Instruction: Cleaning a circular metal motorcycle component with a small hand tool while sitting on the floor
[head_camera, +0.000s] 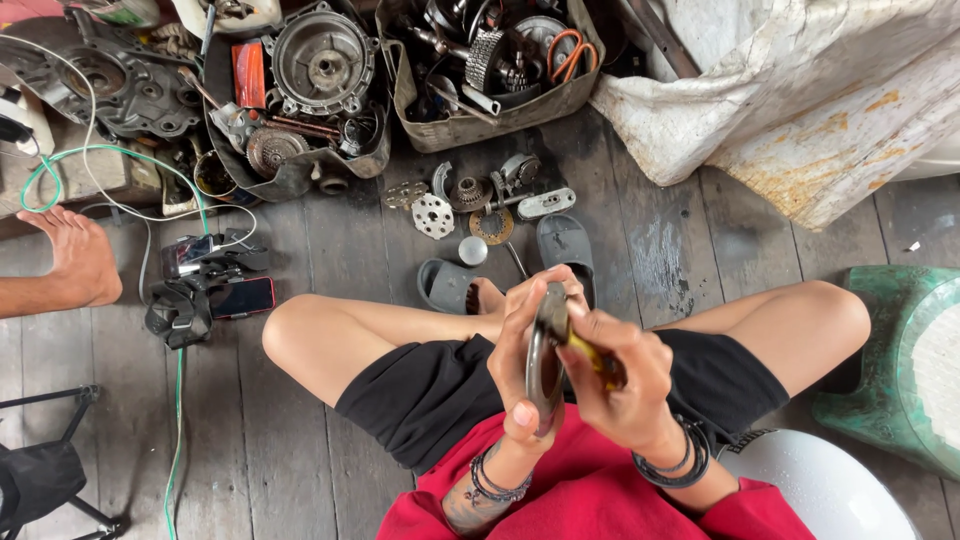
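Observation:
My left hand (522, 360) grips a round grey metal disc (546, 350) edge-on, thumb at its lower rim, fingers wrapped over the top. My right hand (625, 375) presses against the disc's right face and holds a small yellow-handled tool (598, 362), mostly hidden in the fist. Both hands hover above my lap, over black shorts and a red shirt. I sit cross-legged on a grey plank floor.
Loose gears, plates and a silver cap (472, 250) lie on the floor ahead beside grey sandals (565, 243). Trays of engine parts (320, 70) stand at the back. Another person's foot (75, 260) rests at left near two phones (240, 297). A green stool (900, 370) stands right.

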